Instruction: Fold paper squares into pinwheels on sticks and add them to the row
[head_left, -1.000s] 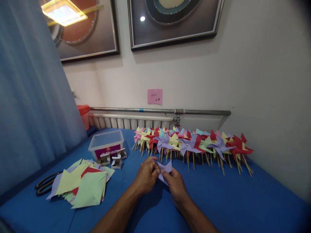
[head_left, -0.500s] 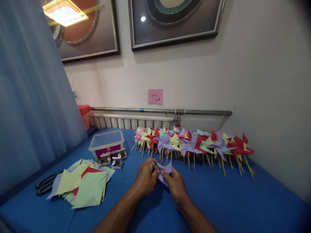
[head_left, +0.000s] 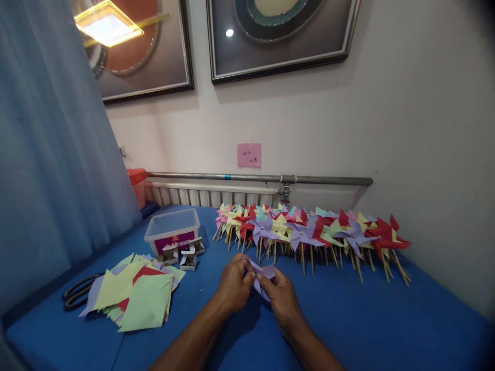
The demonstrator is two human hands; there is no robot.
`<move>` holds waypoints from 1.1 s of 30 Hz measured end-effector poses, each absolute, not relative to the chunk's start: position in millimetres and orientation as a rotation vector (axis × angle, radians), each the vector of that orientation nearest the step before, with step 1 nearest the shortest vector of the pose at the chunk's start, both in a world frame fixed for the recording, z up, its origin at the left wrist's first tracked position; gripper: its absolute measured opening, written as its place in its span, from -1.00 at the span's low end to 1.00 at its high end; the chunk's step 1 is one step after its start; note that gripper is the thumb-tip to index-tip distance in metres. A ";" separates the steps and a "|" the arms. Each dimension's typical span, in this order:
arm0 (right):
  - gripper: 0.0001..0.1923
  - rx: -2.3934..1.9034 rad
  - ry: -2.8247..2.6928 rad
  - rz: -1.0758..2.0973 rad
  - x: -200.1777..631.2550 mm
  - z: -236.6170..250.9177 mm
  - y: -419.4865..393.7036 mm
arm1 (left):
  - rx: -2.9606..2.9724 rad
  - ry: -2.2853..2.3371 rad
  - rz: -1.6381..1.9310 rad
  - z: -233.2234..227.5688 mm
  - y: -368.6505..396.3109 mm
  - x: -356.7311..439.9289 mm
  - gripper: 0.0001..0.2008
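Note:
Between my two hands is a purple paper pinwheel [head_left: 262, 288], its blades partly folded in toward the middle. My left hand [head_left: 236, 282] is closed on its left side, with thumb and fingertips pinched together near the centre. On the other side, my right hand [head_left: 284, 296] grips the paper, thumb pressed on the front close to the middle. My fingers hide the centre, so I cannot see whether a pin is there. Beyond my hands, a long row of finished pinwheels [head_left: 305, 234] in several colours lies with wooden sticks toward me.
On the left lie a pile of coloured paper squares [head_left: 149, 301] and black-handled scissors [head_left: 79, 293]. Small open boxes [head_left: 188, 261] stand before a clear plastic tub [head_left: 172, 229]. A blue curtain [head_left: 58, 154] hangs at left; pipes [head_left: 247, 178] run along the wall behind the blue table [head_left: 359, 324].
The pinwheel's right blade has been bent further in, toward the centre, by my right hand. Both hands stay in nearly the same place; the whole view has shifted slightly.

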State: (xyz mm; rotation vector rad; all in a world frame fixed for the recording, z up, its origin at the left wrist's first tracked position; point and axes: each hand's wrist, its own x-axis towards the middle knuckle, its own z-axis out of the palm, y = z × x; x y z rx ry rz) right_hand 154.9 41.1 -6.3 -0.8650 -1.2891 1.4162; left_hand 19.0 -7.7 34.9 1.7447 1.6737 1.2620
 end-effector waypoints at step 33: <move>-0.71 -0.905 -1.334 1.345 153.5 -1.4 37.6 | 1.678 1.773 1.283 30.1 -7.1 25.7 -0.86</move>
